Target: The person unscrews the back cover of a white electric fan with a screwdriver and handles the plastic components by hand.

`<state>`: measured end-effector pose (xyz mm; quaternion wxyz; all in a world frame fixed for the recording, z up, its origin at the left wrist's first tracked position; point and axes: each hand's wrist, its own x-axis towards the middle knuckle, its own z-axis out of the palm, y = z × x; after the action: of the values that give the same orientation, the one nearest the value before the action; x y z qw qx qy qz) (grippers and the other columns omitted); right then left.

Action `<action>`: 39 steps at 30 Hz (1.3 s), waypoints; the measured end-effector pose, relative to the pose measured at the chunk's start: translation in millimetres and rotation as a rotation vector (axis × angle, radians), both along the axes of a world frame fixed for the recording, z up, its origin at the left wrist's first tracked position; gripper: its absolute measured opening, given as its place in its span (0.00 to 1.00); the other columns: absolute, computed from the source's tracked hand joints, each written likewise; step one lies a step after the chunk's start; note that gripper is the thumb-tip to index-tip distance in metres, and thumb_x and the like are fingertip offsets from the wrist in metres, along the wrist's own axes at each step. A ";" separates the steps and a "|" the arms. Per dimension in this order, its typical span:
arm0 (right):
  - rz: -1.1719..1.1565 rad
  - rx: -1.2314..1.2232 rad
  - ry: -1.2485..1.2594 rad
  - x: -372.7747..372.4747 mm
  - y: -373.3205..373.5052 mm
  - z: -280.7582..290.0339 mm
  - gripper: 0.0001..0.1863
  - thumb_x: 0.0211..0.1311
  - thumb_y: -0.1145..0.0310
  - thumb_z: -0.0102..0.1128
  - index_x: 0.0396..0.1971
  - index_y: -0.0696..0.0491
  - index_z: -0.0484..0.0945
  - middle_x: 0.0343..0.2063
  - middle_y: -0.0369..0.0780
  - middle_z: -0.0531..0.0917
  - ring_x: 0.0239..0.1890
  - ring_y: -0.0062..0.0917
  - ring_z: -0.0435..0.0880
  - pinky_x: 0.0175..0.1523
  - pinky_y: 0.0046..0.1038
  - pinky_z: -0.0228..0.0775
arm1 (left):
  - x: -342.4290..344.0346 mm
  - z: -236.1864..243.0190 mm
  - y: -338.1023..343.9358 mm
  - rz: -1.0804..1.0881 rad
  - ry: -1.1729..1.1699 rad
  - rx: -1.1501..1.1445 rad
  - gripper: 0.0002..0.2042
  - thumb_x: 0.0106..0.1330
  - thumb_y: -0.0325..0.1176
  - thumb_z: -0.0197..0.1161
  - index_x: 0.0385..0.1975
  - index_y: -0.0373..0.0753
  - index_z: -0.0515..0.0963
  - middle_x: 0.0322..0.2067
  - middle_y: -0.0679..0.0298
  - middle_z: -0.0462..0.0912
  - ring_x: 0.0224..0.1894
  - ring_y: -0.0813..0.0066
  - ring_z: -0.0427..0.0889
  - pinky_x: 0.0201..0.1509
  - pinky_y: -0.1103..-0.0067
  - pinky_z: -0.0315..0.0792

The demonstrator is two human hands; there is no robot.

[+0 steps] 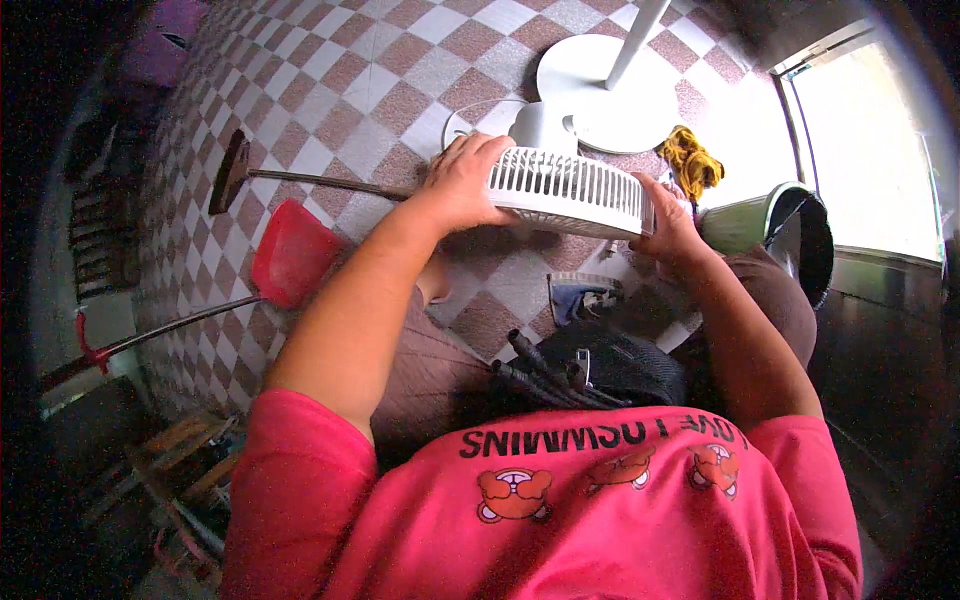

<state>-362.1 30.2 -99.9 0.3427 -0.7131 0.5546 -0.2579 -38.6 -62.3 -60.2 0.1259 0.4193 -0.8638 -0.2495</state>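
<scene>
The left hand (465, 180) and right hand (668, 215) grip opposite sides of the slatted white fan head (570, 190), in front of the body over the tiled floor (490, 320). Should either palm slip on the smooth rim, the head could tip and crack. Beyond, a thin pale loop (478, 104), perhaps cord, could snag. Farther, the round white base (565, 75) could get knocked by a careless turn.
</scene>
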 end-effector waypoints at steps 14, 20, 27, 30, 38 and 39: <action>0.200 -0.015 0.448 36.4 -10.0 78.3 0.56 0.38 0.67 0.74 0.70 0.50 0.50 0.67 0.49 0.57 0.69 0.46 0.56 0.70 0.43 0.52 | -53.9 13.1 28.6 0.063 -0.098 -0.055 0.42 0.39 0.47 0.76 0.57 0.37 0.66 0.49 0.56 0.70 0.55 0.55 0.67 0.61 0.65 0.66; 0.113 -0.091 0.505 58.4 -19.5 61.1 0.46 0.43 0.65 0.71 0.65 0.52 0.59 0.59 0.48 0.69 0.62 0.45 0.66 0.66 0.42 0.58 | -80.1 14.9 50.3 0.094 -0.092 -0.098 0.36 0.42 0.40 0.74 0.53 0.36 0.67 0.49 0.54 0.70 0.54 0.54 0.67 0.60 0.63 0.65; 0.129 -0.063 0.431 25.2 -33.6 57.5 0.45 0.34 0.71 0.73 0.61 0.52 0.64 0.53 0.47 0.72 0.58 0.44 0.69 0.64 0.39 0.62 | -23.1 3.8 29.4 0.039 -0.149 0.087 0.55 0.36 0.44 0.81 0.68 0.46 0.53 0.63 0.53 0.63 0.66 0.52 0.63 0.70 0.59 0.54; 0.131 -0.074 0.412 19.5 -33.0 57.8 0.46 0.34 0.73 0.73 0.61 0.52 0.63 0.54 0.47 0.72 0.59 0.44 0.69 0.65 0.38 0.61 | -3.0 -8.7 21.6 0.063 -0.156 0.227 0.56 0.37 0.46 0.80 0.68 0.47 0.51 0.64 0.54 0.60 0.66 0.52 0.61 0.70 0.61 0.55; 0.115 -0.070 0.328 2.6 -33.6 51.3 0.46 0.32 0.77 0.72 0.61 0.53 0.64 0.55 0.46 0.72 0.60 0.42 0.69 0.66 0.35 0.61 | -17.3 -16.9 21.0 0.105 -0.018 0.179 0.49 0.34 0.43 0.80 0.61 0.40 0.62 0.56 0.51 0.70 0.59 0.51 0.70 0.63 0.64 0.66; 0.113 -0.073 0.311 0.7 -33.2 51.9 0.46 0.32 0.77 0.72 0.60 0.53 0.65 0.55 0.46 0.72 0.60 0.41 0.69 0.66 0.35 0.61 | -20.3 -14.3 21.7 0.107 -0.033 0.165 0.48 0.34 0.43 0.80 0.60 0.40 0.63 0.55 0.51 0.70 0.59 0.50 0.70 0.62 0.63 0.66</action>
<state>-361.4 -3.0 -48.0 0.2406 -0.7865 0.5501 -0.1446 -59.0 -40.5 -74.5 0.0898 0.4777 -0.8187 -0.3057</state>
